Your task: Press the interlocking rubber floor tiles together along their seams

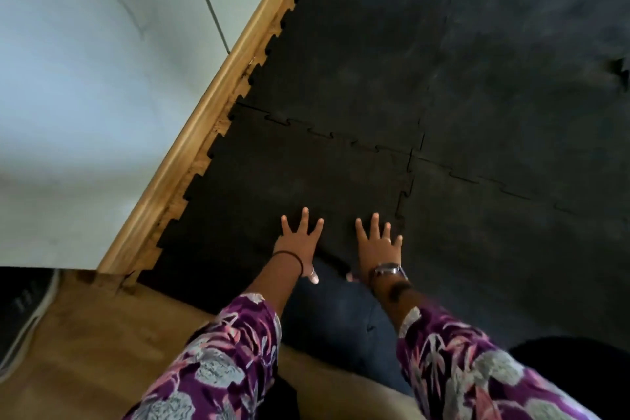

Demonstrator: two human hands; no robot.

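Black interlocking rubber floor tiles cover the floor. The near left tile (289,177) lies under both palms. My left hand (300,242) rests flat on it with fingers spread, holding nothing. My right hand (378,245), with a watch on the wrist, lies flat beside it, close to the toothed vertical seam (404,198) that joins the near right tile (511,249). A horizontal toothed seam (327,135) joins the near left tile to the far left tile (358,54). All four tiles meet at a corner (412,153).
A wooden skirting board (204,106) runs diagonally along the tiles' left edge, below a white wall (85,78). Bare wood floor (102,334) lies at the near left, with a shoe (24,310) at the left edge. My knee in dark jeans (337,310) is between my arms.
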